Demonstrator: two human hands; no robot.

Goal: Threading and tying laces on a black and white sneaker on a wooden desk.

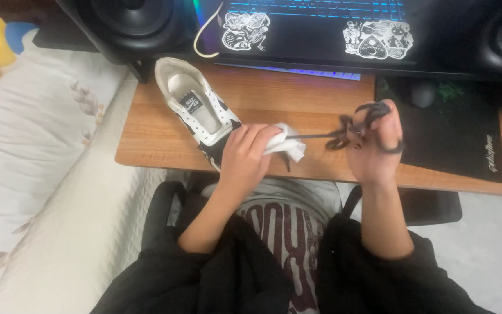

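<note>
A white and black sneaker (197, 108) is lying on the wooden surface (297, 99) at about ten o'clock from the left hand (245, 156), its long axis running from ten o'clock down to four o'clock, a dark rectangular label showing on its white insole. The left hand is closing its fingers (251, 139) around a crumpled white cloth (286, 145) and pinching a black shoelace (315, 136) inside it. The lace is stretching taut toward three o'clock, its long axis almost level, to the right hand (373, 148), whose fingers (391, 119) are curling shut with the bunched remainder of the lace looped around them. The left hand is the nearer one to the sneaker. At twelve o'clock a laptop (309, 29) is carrying two black-and-white stickers; at the right a black mouse pad (460, 134) is showing pale lettering along its right edge.
</note>
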